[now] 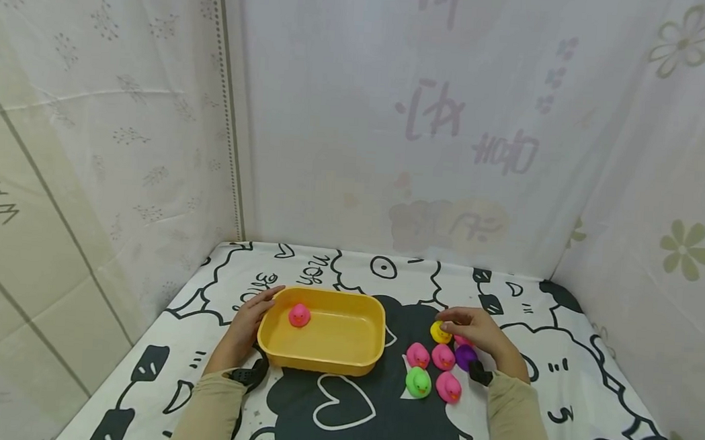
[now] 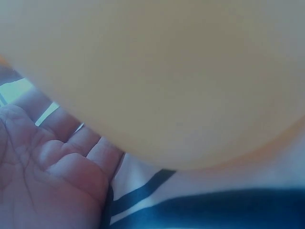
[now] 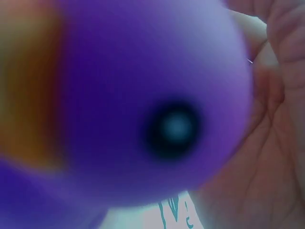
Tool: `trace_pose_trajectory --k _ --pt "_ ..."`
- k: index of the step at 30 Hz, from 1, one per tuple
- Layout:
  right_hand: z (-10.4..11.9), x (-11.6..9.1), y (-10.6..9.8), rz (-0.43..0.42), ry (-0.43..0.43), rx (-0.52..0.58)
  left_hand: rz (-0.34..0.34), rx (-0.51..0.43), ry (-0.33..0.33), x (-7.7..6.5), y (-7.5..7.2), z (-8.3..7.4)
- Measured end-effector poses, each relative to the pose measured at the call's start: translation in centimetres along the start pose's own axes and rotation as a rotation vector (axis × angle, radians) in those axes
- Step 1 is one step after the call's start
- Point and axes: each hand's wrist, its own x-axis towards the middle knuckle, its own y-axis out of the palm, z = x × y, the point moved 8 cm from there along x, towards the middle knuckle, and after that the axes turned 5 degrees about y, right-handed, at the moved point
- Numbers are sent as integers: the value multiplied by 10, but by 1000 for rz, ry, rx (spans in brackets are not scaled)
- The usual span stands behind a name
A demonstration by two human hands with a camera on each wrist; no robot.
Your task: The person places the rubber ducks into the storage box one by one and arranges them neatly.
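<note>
Probably light, squeezable yellow duck [image 1: 440,332]; best pinched round its sides (right hand [image 1: 478,327] at it, can't tell if gripping); left hand [image 1: 250,321], unclenched, touches yellow tray [image 1: 319,365].

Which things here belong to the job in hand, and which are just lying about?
Likely part of the job:
yellow tub, against the left hand
yellow duck, by the right hand
pink duck in the tub
purple duck, green duck, other pink ducks

Probably just there:
patterned cloth underneath
hanging curtains
</note>
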Motion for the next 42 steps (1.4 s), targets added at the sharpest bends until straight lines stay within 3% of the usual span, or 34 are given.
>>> trace_pose_trajectory --k 10,17,28,42 --pt "3 -6 -3 4 18 -50 -6 -14 -25 -1 -1 5" --pt "2 -8 1 61 39 -15 -2 -38 -15 -3 -2 5" --pt "-4 -2 -2 -34 57 -119 7 -87 6 -4 1 0" --pt "-3 -5 -3 -32 50 -95 17 -59 24 -2 4 -4"
